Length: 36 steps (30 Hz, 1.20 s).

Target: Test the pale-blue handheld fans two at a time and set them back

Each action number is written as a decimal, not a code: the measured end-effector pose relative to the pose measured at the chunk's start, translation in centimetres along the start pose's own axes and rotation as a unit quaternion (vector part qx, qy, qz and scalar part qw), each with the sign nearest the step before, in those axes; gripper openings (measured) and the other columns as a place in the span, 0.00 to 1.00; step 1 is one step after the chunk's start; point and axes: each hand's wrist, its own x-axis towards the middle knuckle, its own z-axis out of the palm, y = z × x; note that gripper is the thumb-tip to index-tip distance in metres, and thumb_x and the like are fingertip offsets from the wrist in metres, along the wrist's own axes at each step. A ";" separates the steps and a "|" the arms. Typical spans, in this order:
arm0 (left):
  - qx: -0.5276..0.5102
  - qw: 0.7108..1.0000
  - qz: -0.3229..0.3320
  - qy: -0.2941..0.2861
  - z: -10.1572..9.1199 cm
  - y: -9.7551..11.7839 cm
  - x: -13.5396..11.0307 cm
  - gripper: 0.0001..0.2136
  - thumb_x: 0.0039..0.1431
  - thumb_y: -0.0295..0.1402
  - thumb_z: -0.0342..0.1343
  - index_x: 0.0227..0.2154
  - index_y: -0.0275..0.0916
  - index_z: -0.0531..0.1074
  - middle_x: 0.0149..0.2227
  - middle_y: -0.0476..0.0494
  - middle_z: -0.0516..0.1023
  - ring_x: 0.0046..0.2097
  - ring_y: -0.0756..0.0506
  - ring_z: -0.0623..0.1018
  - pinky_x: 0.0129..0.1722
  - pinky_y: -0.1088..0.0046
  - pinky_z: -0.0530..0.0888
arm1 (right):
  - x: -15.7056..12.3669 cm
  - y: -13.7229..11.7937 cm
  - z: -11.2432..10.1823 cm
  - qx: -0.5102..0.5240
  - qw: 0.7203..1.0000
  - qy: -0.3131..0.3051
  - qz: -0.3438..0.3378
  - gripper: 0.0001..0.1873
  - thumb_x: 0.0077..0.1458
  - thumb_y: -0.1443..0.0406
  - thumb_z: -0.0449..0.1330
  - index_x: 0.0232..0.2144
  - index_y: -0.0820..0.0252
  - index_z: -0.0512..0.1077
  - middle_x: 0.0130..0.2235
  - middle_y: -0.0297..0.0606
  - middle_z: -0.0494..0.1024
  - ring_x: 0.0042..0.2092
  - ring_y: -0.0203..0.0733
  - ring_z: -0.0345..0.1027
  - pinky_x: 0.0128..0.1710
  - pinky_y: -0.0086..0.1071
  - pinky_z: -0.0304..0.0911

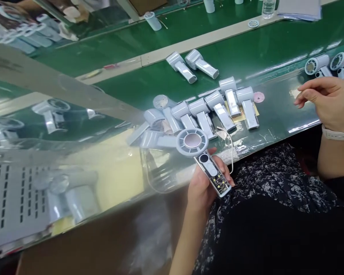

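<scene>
My left hand (pixel 203 183) is closed around the handle of a small white handheld fan (pixel 202 152), held over my lap at the table's near edge. The fan's round head faces up and its handle is uncovered, showing a circuit board. A thin white wire (pixel 231 151) loops beside it. My right hand (pixel 328 99) hovers over the right side of the green table (pixel 149 42), fingers loosely curled, holding nothing I can see; a white wristband sits on that wrist. A row of several white fan bodies (pixel 215 109) lies between the hands.
Two more fan bodies (pixel 192 65) lie farther back, and two (pixel 329 65) at the far right. A small pink disc (pixel 258 97) rests near the row. A clear plastic sheet (pixel 74 126) covers the left, over a grey vented tray (pixel 14 198). A bottle (pixel 268 7) stands behind.
</scene>
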 end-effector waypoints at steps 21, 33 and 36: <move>0.148 0.988 -0.049 0.008 -0.8 0.1 0.5 0.25 0.59 0.55 0.69 0.50 0.44 0.76 0.37 0.46 0.78 0.32 0.45 0.80 0.31 0.66 0.84 | -1.6 -0.4 -6.9 -0.381 0.922 0.036 0.062 0.15 0.56 0.62 0.76 0.44 0.62 0.85 0.29 0.39 0.82 0.33 0.44 0.75 0.44 0.41 0.70; 0.325 0.943 -0.065 -0.016 -0.1 -3.3 1.3 0.30 0.68 0.44 0.61 0.69 0.45 0.61 0.67 0.31 0.73 0.64 0.35 0.78 0.65 0.50 0.75 | -5.7 3.0 9.4 0.018 0.940 -0.318 0.119 0.32 0.62 0.42 0.67 0.56 0.59 0.76 0.47 0.46 0.82 0.43 0.52 0.77 0.47 0.48 0.75; 0.402 0.912 0.020 0.080 -3.2 -3.0 1.3 0.22 0.69 0.44 0.59 0.62 0.43 0.71 0.61 0.33 0.79 0.55 0.37 0.83 0.60 0.52 0.77 | 0.7 5.9 4.7 -0.260 0.952 -0.151 0.056 0.20 0.64 0.55 0.68 0.52 0.61 0.79 0.52 0.52 0.78 0.52 0.58 0.73 0.56 0.55 0.70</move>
